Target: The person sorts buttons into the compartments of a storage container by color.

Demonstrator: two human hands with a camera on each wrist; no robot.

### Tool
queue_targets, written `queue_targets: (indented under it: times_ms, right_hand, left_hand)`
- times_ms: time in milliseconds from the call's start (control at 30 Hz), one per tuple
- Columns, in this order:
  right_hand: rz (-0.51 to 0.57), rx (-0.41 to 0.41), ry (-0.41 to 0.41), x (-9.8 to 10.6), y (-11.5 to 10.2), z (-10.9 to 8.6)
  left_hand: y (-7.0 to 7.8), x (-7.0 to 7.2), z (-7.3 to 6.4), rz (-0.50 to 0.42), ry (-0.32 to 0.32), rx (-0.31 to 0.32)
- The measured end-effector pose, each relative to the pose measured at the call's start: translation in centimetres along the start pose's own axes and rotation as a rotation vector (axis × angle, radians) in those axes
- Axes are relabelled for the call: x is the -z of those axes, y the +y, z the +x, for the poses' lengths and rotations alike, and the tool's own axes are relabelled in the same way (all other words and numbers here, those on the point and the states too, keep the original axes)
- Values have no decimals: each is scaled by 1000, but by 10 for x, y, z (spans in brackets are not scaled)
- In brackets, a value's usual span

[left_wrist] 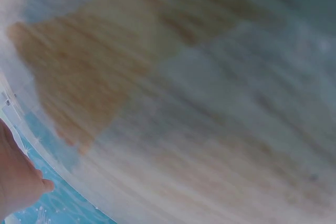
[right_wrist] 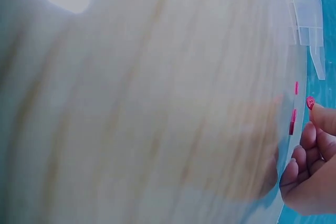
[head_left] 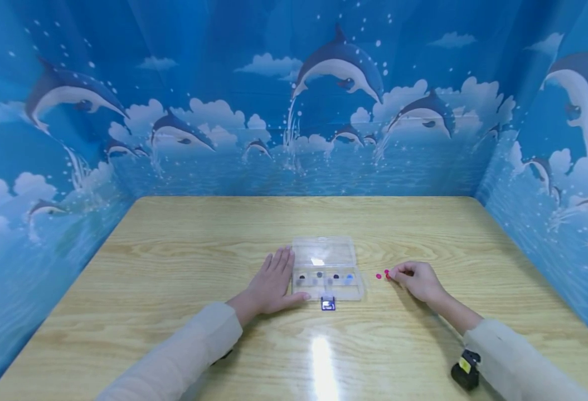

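A clear plastic compartment box lies on the table with its lid laid back on the far side. Small round pieces sit in its back row: dark ones, a greyish one and a blue one. My left hand rests flat along the box's left side, thumb at the near left corner. To the right of the box, my right hand pinches a pink-red button between thumb and fingertip. Pink buttons lie on the tabletop beside those fingertips.
The wood-grain table reaches back to a blue dolphin-print curtain, which also hangs at both sides. A dark blue tab sits at the box's near edge. A black device is on the right wrist.
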State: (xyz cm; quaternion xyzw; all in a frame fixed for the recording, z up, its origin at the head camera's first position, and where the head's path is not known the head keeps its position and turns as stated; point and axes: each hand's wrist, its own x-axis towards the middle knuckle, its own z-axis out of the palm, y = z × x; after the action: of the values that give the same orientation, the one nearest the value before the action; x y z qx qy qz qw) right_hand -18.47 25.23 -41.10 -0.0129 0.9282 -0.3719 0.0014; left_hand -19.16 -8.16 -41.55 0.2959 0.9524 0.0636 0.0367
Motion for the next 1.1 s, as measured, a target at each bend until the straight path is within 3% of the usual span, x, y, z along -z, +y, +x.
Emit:
queue_targets:
  times_ms: [333, 1100]
  right_hand:
    - [43, -41, 17, 0, -5, -2]
    - [218, -249, 42, -3, -15, -2]
  left_hand:
    - [0, 0, 0, 21, 13, -9]
    - [-1, -1, 1, 29, 9, -8]
